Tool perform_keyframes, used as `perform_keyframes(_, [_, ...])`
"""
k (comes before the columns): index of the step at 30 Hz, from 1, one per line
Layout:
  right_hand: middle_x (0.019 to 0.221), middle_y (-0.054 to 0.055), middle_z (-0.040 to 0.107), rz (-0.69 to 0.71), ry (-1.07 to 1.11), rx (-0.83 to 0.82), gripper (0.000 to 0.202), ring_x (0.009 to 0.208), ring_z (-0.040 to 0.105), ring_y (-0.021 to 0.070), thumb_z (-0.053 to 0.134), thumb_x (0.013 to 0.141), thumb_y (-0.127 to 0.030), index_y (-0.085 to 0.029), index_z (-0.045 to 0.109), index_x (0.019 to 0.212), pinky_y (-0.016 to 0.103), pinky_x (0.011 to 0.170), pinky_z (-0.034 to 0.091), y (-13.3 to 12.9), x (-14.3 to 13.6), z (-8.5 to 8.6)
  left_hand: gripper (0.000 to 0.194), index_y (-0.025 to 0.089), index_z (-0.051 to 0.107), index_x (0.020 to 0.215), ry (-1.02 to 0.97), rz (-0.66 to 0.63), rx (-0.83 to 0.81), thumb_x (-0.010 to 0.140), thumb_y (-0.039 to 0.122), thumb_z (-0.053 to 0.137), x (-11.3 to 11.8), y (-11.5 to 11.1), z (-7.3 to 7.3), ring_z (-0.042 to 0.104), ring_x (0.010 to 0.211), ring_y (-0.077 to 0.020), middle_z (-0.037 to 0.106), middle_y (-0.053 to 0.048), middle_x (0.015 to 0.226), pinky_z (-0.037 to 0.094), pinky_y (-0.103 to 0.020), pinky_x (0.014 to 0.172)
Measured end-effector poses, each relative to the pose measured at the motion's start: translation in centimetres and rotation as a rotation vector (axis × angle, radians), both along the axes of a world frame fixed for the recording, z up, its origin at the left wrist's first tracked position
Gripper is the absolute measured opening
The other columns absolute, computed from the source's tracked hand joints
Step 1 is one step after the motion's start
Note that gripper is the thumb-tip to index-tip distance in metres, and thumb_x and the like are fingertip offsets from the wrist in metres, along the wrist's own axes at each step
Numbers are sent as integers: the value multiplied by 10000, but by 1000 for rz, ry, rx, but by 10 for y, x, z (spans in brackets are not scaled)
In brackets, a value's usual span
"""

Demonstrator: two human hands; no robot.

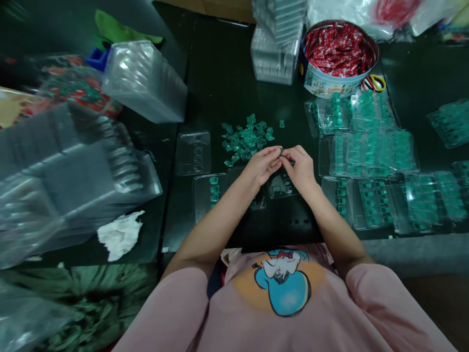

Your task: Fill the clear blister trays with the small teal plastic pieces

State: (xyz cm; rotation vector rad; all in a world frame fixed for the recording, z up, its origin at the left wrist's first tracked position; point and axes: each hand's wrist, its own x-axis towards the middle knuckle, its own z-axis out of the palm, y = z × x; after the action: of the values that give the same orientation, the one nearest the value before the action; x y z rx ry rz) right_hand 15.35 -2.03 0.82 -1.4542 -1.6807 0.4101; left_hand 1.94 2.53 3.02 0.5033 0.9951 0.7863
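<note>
My left hand [263, 165] and my right hand [301, 168] meet above the table, fingertips pinched together on a small dark green piece [282, 152]. Its exact shape is too small to make out. Just beyond my left hand lies a loose pile of translucent green plastic pieces [245, 139], with a single piece [282, 123] apart from it. Below my hands is a clear plastic blister tray [280, 188], partly covered by my right hand. Another clear tray [201, 195] holds a column of green pieces beside my left forearm, and a bare tray [193, 154] lies farther left.
Filled trays [373, 151] overlap in rows on the right. A round tin [331, 84] of red packets stands at the back, with scissors [377, 83] beside it. Stacked clear trays [146, 83] and a larger heap of packaging [80, 171] occupy the left, near crumpled white tissue [120, 235].
</note>
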Motion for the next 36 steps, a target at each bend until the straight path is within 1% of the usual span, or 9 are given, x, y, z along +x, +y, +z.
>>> perform_keyframes(3, [873,64,605,2,-161,46,206,846,539,207,502,968,-266,-213,696,924,355,761,438,-1,0,-1,126,149,674,911,13,12,-18,811,159,750,-1,0,1,624,611,-41,665,22,709,518,-159,670])
perform_keyframes(7, [847,60,605,46,-292,68,251,816,492,209,472,989,-270,-259,722,1009,360,736,391,-5,4,-5,159,153,685,933,31,5,10,795,173,764,-5,1,0,647,679,-57,709,-10,819,518,-168,684])
perform_keyframes(11, [887,58,619,107,-107,22,246,838,529,189,480,978,-258,-242,716,1048,343,772,437,-9,10,-9,196,139,700,899,66,8,88,738,179,804,-3,-3,-4,630,671,-60,707,-19,812,498,-169,659])
perform_keyframes(14, [901,41,632,72,122,-91,230,786,552,163,505,945,-251,-230,705,1057,314,740,471,-9,12,-11,194,139,718,882,154,35,203,716,191,804,0,-5,-10,630,687,-78,701,-19,782,478,-181,645])
perform_keyframes(17, [853,24,632,29,228,-187,219,734,553,152,536,896,-240,-230,717,1020,309,725,481,-7,15,-16,173,150,740,877,291,26,344,714,193,779,1,-5,-16,627,714,-112,706,-26,779,473,-215,658])
perform_keyframes(22, [818,17,662,25,215,-340,231,714,581,155,593,814,-237,-223,731,999,331,767,501,-3,29,-23,133,193,768,828,543,-34,624,705,146,749,-2,-6,-27,620,774,-152,712,-30,858,490,-280,782])
perform_keyframes(27, [787,11,678,9,194,-375,245,694,589,155,604,797,-246,-211,725,1007,329,762,493,-4,40,-22,123,236,777,855,690,-209,860,780,166,709,-5,-12,-36,636,872,-203,712,-52,910,479,-354,900])
perform_keyframes(32, [756,0,664,6,207,-368,248,683,589,155,589,809,-265,-200,717,1011,318,729,477,-6,42,-18,146,249,777,894,721,-298,981,800,171,697,-8,-14,-40,629,986,-232,702,-73,992,448,-365,960])
perform_keyframes(36, [753,-3,659,-17,208,-338,244,667,582,150,583,819,-270,-201,712,1013,308,703,476,-2,44,-14,122,253,767,871,695,-336,975,806,202,677,-8,-13,-44,597,927,-215,662,-60,961,446,-332,912])
